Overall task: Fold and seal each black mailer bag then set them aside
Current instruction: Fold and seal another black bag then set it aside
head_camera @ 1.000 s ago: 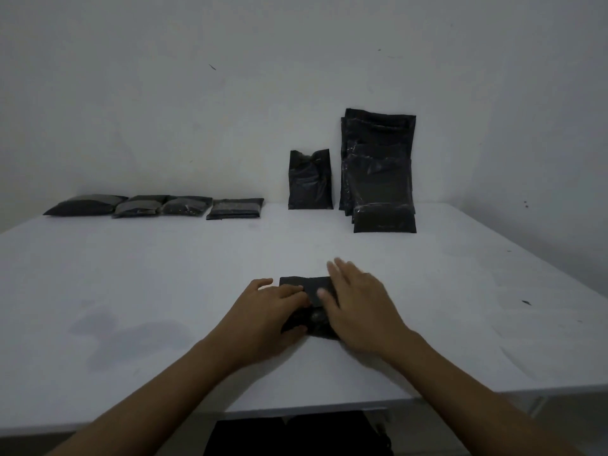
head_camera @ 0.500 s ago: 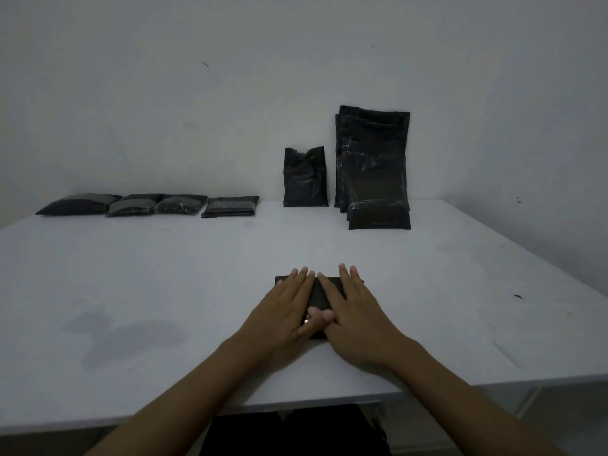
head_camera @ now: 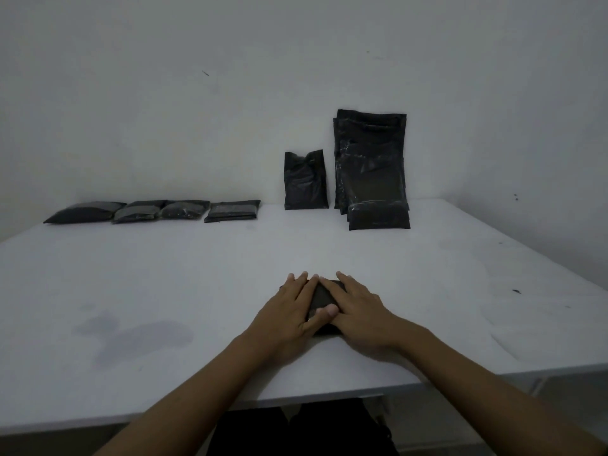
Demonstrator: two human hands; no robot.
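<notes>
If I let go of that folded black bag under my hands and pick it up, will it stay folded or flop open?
The bag looks like thin glossy plastic, so it is probably light and a bit slippery. Both hands, left and right, press it flat, which suggests the fold may spring open unless sealed. The finished packs at the back lie compact, so once sealed it likely holds.

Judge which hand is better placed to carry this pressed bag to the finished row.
Left, probably. Both hands lie flat on the folded mailer bag, but the finished row sits far left, on the left hand's side; the right hand would cross over.
</notes>
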